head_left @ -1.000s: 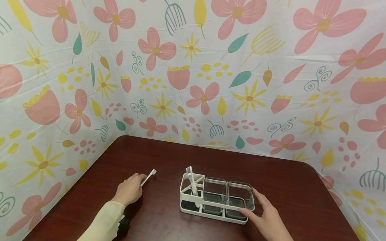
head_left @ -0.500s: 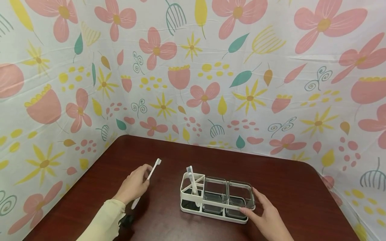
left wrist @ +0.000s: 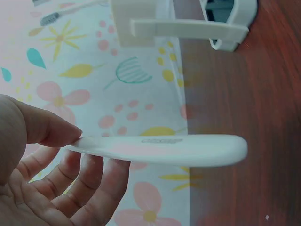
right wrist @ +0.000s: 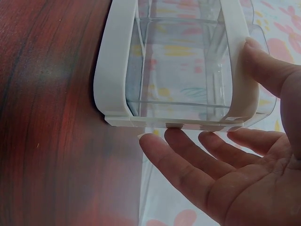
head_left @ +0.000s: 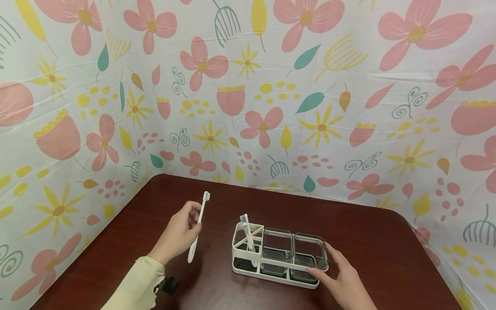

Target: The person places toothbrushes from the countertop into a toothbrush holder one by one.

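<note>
My left hand [head_left: 178, 234] pinches a white toothbrush [head_left: 193, 247] between thumb and fingers, its bristle head up and its handle slanting down, above the table. In the left wrist view the handle [left wrist: 188, 150] of that toothbrush points away from the fingers. Right of it stands a white toothbrush holder [head_left: 278, 262] with two clear cups [head_left: 277, 246] and a divided section at its left end. A second toothbrush [head_left: 248, 233] leans in that section, bristles up. My right hand [head_left: 342, 277] grips the holder's right end, thumb on the front rail; in the right wrist view, fingers [right wrist: 183, 165] lie along the end.
The dark reddish-brown table [head_left: 217, 198] has rounded far corners. Flower-printed cloth [head_left: 263, 142] hangs behind it and along its left side. A small black object [head_left: 169, 285] shows beneath the left cuff [head_left: 135, 280].
My left hand has raised the toothbrush and moved it right and forward; the brush has turned more upright and its whole length shows. The right hand and holder stay in place.
</note>
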`<state>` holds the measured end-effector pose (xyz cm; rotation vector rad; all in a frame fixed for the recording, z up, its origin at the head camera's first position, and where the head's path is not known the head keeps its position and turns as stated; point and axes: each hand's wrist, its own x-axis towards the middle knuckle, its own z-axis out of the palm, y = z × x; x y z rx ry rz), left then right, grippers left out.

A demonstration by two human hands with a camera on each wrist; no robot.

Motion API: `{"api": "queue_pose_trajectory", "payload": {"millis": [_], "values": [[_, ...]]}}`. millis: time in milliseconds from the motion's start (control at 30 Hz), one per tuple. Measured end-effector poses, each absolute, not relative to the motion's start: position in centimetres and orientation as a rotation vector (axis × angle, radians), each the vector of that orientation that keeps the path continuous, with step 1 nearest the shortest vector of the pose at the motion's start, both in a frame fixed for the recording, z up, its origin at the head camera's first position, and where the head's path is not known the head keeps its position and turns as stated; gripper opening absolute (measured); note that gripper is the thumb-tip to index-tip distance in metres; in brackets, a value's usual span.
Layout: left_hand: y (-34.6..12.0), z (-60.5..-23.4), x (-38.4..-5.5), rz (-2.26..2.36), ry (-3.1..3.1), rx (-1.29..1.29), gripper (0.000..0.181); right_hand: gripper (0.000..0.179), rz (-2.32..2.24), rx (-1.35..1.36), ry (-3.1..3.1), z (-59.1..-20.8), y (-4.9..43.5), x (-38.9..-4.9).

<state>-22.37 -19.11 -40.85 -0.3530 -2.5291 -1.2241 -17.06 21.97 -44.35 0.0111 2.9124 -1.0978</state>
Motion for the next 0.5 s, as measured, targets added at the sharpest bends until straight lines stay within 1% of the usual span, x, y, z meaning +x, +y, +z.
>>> {"api": "queue_pose_trajectory", "payload": {"millis": [367,500], "values": [[-17.6,-39.2,-21.4,-1.382,-2.389,-0.350,0.038,0.098,-1.115,0.031,2.911,-44.4,21.9,-17.0],[-16.8,-38.7,-21.0,-1.504,-2.294,-0.367,0.038,0.097,-1.128,0.029,2.908,-44.5,22.0,-17.0]]}}
